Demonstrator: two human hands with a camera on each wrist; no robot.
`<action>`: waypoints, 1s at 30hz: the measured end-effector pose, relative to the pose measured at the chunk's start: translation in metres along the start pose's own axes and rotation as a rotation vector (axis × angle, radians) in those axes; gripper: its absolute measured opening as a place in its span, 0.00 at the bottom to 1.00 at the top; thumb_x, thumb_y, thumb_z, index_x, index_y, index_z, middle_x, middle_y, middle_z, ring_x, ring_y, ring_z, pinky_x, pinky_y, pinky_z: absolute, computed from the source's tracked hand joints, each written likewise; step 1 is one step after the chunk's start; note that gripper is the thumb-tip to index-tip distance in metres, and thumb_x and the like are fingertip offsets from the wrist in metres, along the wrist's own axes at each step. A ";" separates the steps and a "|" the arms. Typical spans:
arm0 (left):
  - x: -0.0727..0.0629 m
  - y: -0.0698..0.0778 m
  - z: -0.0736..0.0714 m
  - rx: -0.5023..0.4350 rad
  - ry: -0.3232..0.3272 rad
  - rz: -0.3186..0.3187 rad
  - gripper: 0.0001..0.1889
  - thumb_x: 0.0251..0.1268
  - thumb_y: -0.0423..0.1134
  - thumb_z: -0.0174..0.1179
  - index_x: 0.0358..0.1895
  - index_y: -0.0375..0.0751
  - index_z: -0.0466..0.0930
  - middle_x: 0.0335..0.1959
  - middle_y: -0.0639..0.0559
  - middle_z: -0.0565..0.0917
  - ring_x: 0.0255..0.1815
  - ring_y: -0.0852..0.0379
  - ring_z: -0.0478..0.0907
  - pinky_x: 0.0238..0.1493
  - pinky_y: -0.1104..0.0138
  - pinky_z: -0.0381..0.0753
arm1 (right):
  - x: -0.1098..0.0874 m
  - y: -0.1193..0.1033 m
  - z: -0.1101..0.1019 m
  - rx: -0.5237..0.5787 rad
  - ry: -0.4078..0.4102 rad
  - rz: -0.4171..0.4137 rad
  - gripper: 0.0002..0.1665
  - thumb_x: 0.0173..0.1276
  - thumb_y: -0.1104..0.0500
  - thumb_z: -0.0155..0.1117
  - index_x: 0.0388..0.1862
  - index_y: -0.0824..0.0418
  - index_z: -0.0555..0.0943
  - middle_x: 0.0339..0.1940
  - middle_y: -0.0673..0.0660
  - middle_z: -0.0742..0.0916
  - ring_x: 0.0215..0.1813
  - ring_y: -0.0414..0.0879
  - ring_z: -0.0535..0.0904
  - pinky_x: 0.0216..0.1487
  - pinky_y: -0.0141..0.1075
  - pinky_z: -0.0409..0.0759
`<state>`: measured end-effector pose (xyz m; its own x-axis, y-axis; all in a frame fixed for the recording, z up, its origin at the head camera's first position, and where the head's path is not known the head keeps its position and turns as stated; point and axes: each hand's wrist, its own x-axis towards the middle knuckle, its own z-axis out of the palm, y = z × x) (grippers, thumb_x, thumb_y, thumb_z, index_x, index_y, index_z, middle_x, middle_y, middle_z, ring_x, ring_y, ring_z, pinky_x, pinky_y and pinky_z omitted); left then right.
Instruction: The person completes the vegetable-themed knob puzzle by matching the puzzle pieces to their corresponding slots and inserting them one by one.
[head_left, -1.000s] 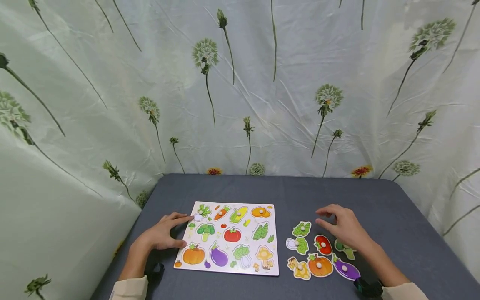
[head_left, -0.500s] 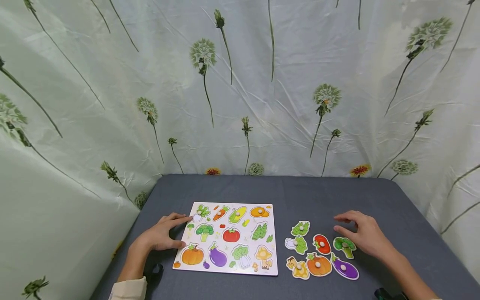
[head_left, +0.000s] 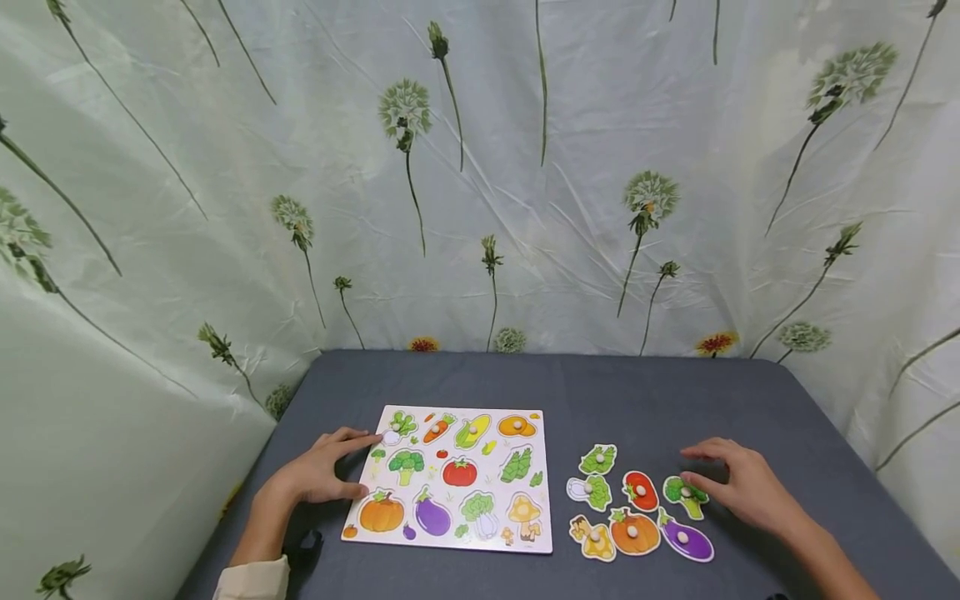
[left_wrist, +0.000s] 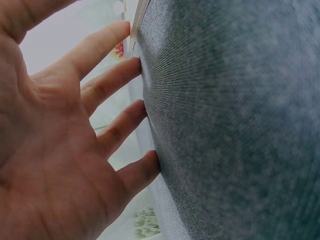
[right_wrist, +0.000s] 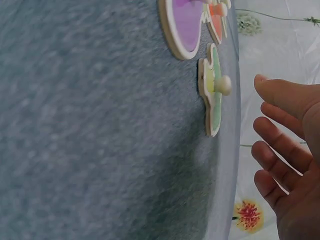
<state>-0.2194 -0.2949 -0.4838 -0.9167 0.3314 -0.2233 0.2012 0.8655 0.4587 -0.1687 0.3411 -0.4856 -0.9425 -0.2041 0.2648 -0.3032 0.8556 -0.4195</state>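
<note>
A white puzzle board (head_left: 468, 483) printed with vegetables lies on the dark cloth. My left hand (head_left: 318, 469) rests at its left edge, fingers spread; in the left wrist view the left fingertips (left_wrist: 131, 67) touch the cloth and board edge. My right hand (head_left: 746, 483) hovers beside the broccoli piece (head_left: 686, 497), holding nothing. Its thumb and fingers are apart and relaxed, and the right wrist view shows the broccoli piece's knob (right_wrist: 223, 85) a little away from the thumb. Around it lie the eggplant piece (head_left: 693, 546), tomato piece (head_left: 640, 492) and pumpkin piece (head_left: 634, 532).
More knobbed pieces lie left of these: a green leafy piece (head_left: 597, 459), a cabbage piece (head_left: 597, 492) and a mushroom piece (head_left: 598, 546). Carrot (head_left: 437, 429) and corn (head_left: 473, 431) pieces with knobs sit in the board. A flowered curtain (head_left: 480, 167) hangs behind the table.
My right hand has moved right and toward me, from above the broccoli piece to its right side, uncovering that piece. The left hand stays at the board's edge.
</note>
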 end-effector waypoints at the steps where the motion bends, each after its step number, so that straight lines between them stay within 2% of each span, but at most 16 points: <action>1: 0.000 0.000 0.000 0.001 -0.001 0.000 0.46 0.48 0.55 0.76 0.76 0.56 0.71 0.74 0.42 0.69 0.69 0.38 0.64 0.62 0.30 0.68 | -0.001 0.001 0.001 0.003 0.003 0.000 0.17 0.60 0.48 0.79 0.47 0.51 0.90 0.46 0.48 0.89 0.45 0.49 0.86 0.36 0.35 0.77; 12: 0.000 0.001 -0.001 0.002 0.003 -0.006 0.46 0.48 0.55 0.76 0.76 0.56 0.71 0.74 0.42 0.68 0.69 0.38 0.63 0.62 0.30 0.68 | -0.009 0.005 0.008 0.018 0.010 -0.014 0.17 0.58 0.47 0.81 0.44 0.49 0.90 0.43 0.44 0.88 0.43 0.32 0.80 0.43 0.37 0.80; 19: -0.001 0.002 0.000 -0.005 0.000 -0.014 0.46 0.47 0.54 0.76 0.76 0.56 0.71 0.74 0.43 0.69 0.70 0.38 0.63 0.62 0.30 0.68 | -0.013 0.006 0.011 0.039 -0.012 0.006 0.16 0.59 0.47 0.80 0.44 0.49 0.90 0.41 0.43 0.87 0.41 0.30 0.78 0.42 0.35 0.79; 30: -0.003 0.006 -0.002 -0.019 0.001 -0.007 0.46 0.48 0.53 0.77 0.75 0.55 0.72 0.74 0.42 0.69 0.69 0.37 0.64 0.62 0.29 0.68 | -0.020 0.009 0.013 0.116 -0.071 0.044 0.07 0.63 0.48 0.77 0.39 0.42 0.90 0.39 0.41 0.86 0.36 0.29 0.74 0.35 0.31 0.72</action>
<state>-0.2166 -0.2915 -0.4789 -0.9185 0.3250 -0.2252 0.1882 0.8603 0.4738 -0.1545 0.3464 -0.5063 -0.9615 -0.2043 0.1836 -0.2718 0.8043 -0.5284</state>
